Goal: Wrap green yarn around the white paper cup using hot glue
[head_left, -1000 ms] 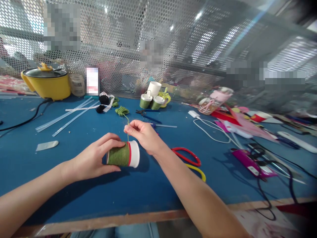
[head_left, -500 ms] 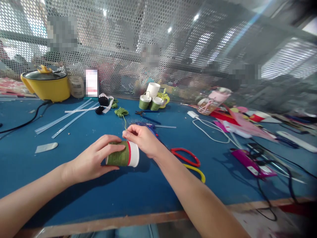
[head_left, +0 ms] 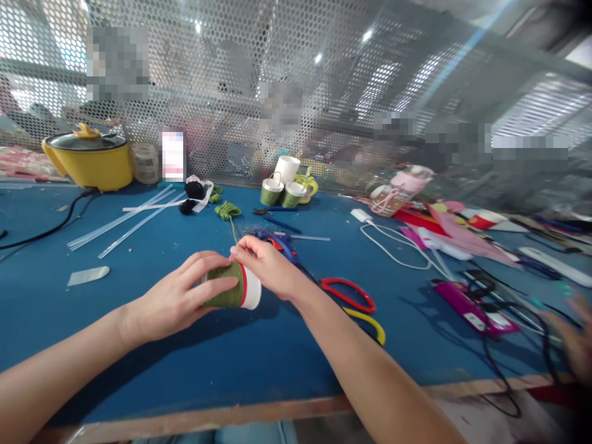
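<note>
The left hand [head_left: 178, 302] lies with its fingers curled over the white paper cup wound in green twine [head_left: 235, 293], holding it on its side at the middle of the blue worktop [head_left: 231, 364]. At the cup's 1 o'clock, the right hand [head_left: 266, 266] pinches the thin green twine strand [head_left: 234, 231]. We judge that a loosened pinch could let the turns slip toward the bare rim. A yellow lidded pot [head_left: 90, 163] stands at 10 o'clock, and a red loop-handled tool [head_left: 326, 283] lies at 3 o'clock. A perforated metal screen [head_left: 324, 92] closes the back.

- Green twine-wrapped paper cup [head_left: 229, 291]: middle of the blue-topped bench [head_left: 185, 364].
- Red plastic loop [head_left: 349, 295]: just right of it.
- Yellow lidded cooking pot [head_left: 90, 161]: far back left.
</note>
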Motion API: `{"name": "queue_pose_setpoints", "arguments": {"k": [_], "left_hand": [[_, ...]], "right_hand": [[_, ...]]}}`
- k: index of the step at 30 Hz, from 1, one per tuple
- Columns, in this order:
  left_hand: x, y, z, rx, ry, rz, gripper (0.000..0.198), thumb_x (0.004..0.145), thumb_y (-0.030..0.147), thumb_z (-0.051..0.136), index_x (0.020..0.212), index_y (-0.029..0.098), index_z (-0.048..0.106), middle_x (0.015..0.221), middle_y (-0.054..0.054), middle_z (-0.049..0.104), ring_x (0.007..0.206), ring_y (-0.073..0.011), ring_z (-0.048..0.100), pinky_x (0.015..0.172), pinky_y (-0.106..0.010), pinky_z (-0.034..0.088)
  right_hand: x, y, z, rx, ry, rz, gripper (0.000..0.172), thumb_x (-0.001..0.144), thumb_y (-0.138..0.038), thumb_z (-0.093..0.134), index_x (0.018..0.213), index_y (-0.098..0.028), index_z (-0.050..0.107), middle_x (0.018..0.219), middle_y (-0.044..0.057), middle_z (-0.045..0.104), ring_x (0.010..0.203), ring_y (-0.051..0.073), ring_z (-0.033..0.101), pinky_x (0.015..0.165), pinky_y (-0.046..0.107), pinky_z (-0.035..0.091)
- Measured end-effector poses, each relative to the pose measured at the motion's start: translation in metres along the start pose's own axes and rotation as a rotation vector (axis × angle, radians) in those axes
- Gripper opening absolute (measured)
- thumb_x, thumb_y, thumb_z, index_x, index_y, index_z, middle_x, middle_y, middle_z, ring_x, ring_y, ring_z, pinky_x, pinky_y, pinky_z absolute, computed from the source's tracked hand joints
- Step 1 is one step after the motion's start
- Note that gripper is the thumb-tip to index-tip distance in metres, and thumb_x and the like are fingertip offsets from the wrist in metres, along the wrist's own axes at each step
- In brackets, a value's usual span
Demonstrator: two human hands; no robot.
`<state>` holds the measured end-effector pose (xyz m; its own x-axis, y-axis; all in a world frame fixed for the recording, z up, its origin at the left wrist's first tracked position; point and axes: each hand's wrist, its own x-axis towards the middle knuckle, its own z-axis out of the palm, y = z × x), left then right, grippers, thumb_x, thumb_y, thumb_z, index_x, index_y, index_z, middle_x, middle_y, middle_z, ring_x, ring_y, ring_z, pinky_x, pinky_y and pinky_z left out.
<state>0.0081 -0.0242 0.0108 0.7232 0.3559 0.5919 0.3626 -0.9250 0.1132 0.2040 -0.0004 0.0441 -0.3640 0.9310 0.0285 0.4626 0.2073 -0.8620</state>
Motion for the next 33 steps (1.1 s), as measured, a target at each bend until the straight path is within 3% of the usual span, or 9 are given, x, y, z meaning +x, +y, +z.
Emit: {"name": "queue_pose_setpoints", "arguments": {"k": [7,9,13,16,22,27,33], "left_hand": [[-0.001,-0.002,0.006,-0.272,-0.046,-0.412,0.073,0.071,0.037,0.07,0.131,0.022,0.03,0.123,-0.014,0.044,0.11,-0.0292,0.049,0.089,-0.045,0.048],[0.0,-0.002,0.007,-0.403,-0.068,-0.505,0.069,0.073,0.042,0.067,0.129,0.021,0.032,0.119,-0.012,0.049,0.103,-0.0268,0.054,0.083,-0.042,0.051],[0.003,-0.002,0.005,-0.535,-0.049,-0.6,0.041,0.081,0.039,0.057,0.114,0.017,0.045,0.104,-0.009,0.057,0.09,-0.0219,0.059,0.073,-0.035,0.053],[0.005,-0.003,0.003,-0.498,-0.018,-0.556,0.035,0.08,0.036,0.059,0.108,0.017,0.048,0.1,-0.007,0.056,0.087,-0.0204,0.058,0.074,-0.035,0.052],[0.003,-0.003,0.002,-0.346,0.005,-0.407,0.036,0.08,0.031,0.061,0.111,0.018,0.046,0.109,-0.01,0.052,0.101,-0.0225,0.053,0.083,-0.035,0.048],[0.002,0.001,0.002,-0.309,-0.065,-0.324,0.038,0.082,0.029,0.06,0.115,0.019,0.044,0.113,-0.01,0.049,0.104,-0.0217,0.052,0.087,-0.033,0.047],[0.002,0.005,0.005,-0.264,-0.158,-0.271,0.053,0.083,0.026,0.057,0.131,0.025,0.034,0.119,-0.011,0.043,0.106,-0.0239,0.051,0.089,-0.037,0.047]], "right_hand": [[0.005,0.004,0.005,-0.146,0.099,-0.064,0.021,0.085,-0.031,0.044,0.068,-0.02,0.04,0.06,-0.005,0.039,0.057,0.011,0.037,0.055,0.024,0.03],[0.004,0.004,0.008,-0.181,0.116,-0.09,0.02,0.085,-0.03,0.044,0.068,-0.021,0.039,0.06,-0.005,0.039,0.056,0.011,0.037,0.056,0.024,0.03],[0.003,0.004,0.011,-0.23,0.139,-0.167,0.019,0.085,-0.028,0.045,0.068,-0.02,0.04,0.062,-0.004,0.041,0.059,0.011,0.039,0.059,0.025,0.033],[0.003,0.005,0.011,-0.196,0.14,-0.2,0.019,0.085,-0.029,0.046,0.069,-0.02,0.042,0.065,-0.003,0.044,0.062,0.012,0.042,0.06,0.025,0.035],[0.005,0.006,0.006,-0.051,0.095,-0.173,0.019,0.082,-0.031,0.05,0.068,-0.019,0.046,0.065,-0.003,0.047,0.061,0.011,0.043,0.057,0.024,0.036],[0.006,0.003,0.004,0.065,0.076,-0.149,0.018,0.079,-0.031,0.056,0.07,-0.017,0.052,0.067,-0.002,0.051,0.062,0.011,0.046,0.058,0.023,0.039],[0.009,0.004,0.008,0.047,0.043,-0.138,0.018,0.079,-0.031,0.056,0.07,-0.016,0.054,0.066,-0.002,0.053,0.062,0.01,0.047,0.058,0.022,0.039]]}}
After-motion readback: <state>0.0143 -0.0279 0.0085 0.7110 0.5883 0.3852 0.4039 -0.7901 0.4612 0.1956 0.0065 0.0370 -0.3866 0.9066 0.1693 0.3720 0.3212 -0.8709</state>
